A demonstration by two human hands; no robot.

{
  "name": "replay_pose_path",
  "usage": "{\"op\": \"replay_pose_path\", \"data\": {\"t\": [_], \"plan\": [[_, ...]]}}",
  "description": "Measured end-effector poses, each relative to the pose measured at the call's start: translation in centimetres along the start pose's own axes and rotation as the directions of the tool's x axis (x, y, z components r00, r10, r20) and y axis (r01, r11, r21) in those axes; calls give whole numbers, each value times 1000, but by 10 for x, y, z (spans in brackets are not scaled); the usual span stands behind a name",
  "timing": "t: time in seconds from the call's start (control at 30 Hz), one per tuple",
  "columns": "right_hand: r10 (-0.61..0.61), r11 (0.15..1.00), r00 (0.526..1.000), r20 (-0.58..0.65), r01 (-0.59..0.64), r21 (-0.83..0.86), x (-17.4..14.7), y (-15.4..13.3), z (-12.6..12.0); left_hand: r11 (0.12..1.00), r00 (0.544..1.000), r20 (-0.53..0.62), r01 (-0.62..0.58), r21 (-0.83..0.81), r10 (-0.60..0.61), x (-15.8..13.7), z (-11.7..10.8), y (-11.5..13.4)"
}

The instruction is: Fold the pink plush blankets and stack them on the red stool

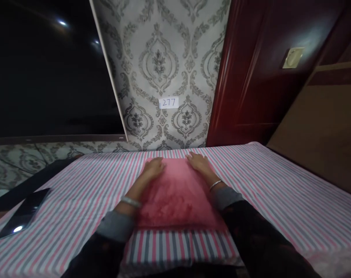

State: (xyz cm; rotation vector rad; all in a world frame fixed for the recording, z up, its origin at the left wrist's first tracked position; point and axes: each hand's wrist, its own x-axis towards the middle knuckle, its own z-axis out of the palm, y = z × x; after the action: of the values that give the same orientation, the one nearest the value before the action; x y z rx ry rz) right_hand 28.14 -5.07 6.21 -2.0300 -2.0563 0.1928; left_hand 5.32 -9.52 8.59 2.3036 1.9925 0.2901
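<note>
A pink cloth [175, 185], with a darker red pattern near its front edge, lies flat on the striped tablecloth [97, 193] in front of me. My left hand [155, 166] rests on the cloth's far left corner, its fingers extended and slightly blurred. At the far right corner, my right hand [199, 162] touches the cloth with its fingers spread. Both forearms reach along the sides of the cloth and hide parts of those edges. A bracelet shows on each wrist.
A dark phone [24, 212] lies at the table's left side. Behind the table are a large black screen [48, 77], patterned wallpaper [158, 58] with a paper label marked 277 [169, 102], and a dark red door frame [236, 77]. A brown panel [323, 127] stands at the right.
</note>
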Motion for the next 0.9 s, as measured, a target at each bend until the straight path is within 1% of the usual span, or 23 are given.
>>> {"op": "replay_pose_path", "data": {"t": [0.07, 0.13, 0.23, 0.33, 0.43, 0.6, 0.77, 0.9], "plan": [[-28, 1000, 1000, -11, 28, -9, -1, 2, 5, 999, 999, 1, 35, 4, -35, 24, 10, 6], [-41, 999, 999, -3, 41, -21, -3, 9, 13, 998, 998, -2, 63, 12, -63, 35, 26, 6], [-16, 999, 1000, 3, 16, -30, -3, 21, 26, 995, 995, -29, 99, 22, -99, 38, 51, -2], [37, 999, 999, -18, -38, -23, 1, 28, 33, 988, 987, -53, 155, 27, -153, 38, 62, -10], [91, 996, 996, -24, -91, -6, 5, 30, 36, 979, 979, -39, 202, 24, -201, 43, 63, -15], [138, 990, 990, -27, -138, 30, 5, 33, 35, 975, 975, -32, 222, 0, -221, 46, 60, -18], [113, 992, 993, -26, -111, 56, 4, 36, 34, 976, 975, -50, 215, -25, -216, 44, 62, -21], [63, 996, 998, -19, -62, 60, 1, 34, 30, 978, 978, -32, 203, -48, -205, 44, 60, -23]]}}
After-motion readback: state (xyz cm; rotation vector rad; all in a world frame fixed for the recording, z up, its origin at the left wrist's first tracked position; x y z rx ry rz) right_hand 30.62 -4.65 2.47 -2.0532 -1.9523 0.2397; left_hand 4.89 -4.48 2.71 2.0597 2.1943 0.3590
